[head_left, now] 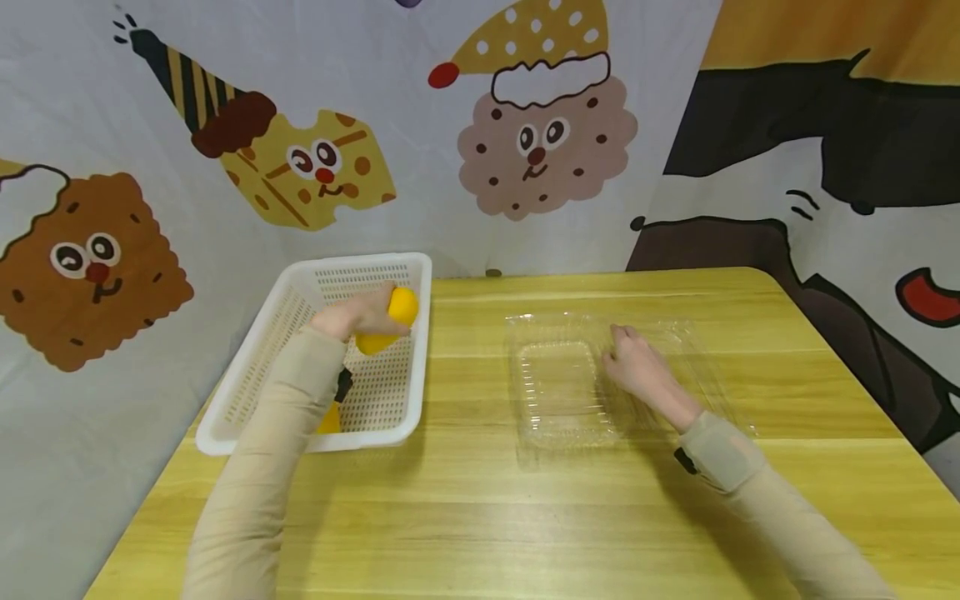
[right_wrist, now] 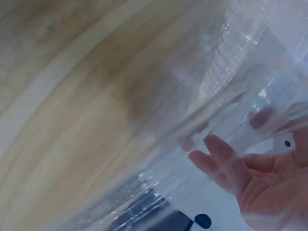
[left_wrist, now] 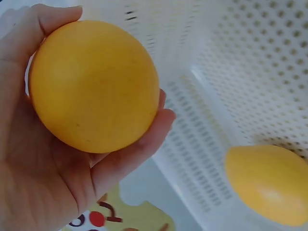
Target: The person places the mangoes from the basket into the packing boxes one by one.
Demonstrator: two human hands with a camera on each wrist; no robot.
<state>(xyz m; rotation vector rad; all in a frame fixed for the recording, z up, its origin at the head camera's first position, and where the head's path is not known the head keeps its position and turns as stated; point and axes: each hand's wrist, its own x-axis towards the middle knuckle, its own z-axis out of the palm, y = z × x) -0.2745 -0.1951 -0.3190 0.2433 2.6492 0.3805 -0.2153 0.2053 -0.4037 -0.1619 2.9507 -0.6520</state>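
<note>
My left hand (head_left: 358, 315) grips an orange (left_wrist: 94, 86) above the white basket, fingers and thumb curled round its sides. Just under that hand, another yellow fruit (head_left: 375, 343) shows; a yellow fruit (left_wrist: 269, 185) with a tapered end lies in the basket in the left wrist view. At the table's middle right lies a clear plastic clamshell box (head_left: 566, 392), spread open. My right hand (head_left: 641, 371) is over its middle fold, and in the right wrist view its loosely bent fingers (right_wrist: 224, 154) touch the clear plastic.
The white perforated basket (head_left: 416, 400) stands at the table's left. Another yellow piece (head_left: 330, 419) lies near its front, partly hidden by my left sleeve. A cloth with cartoon drawings (head_left: 420, 200) hangs behind the wooden table (head_left: 480, 517).
</note>
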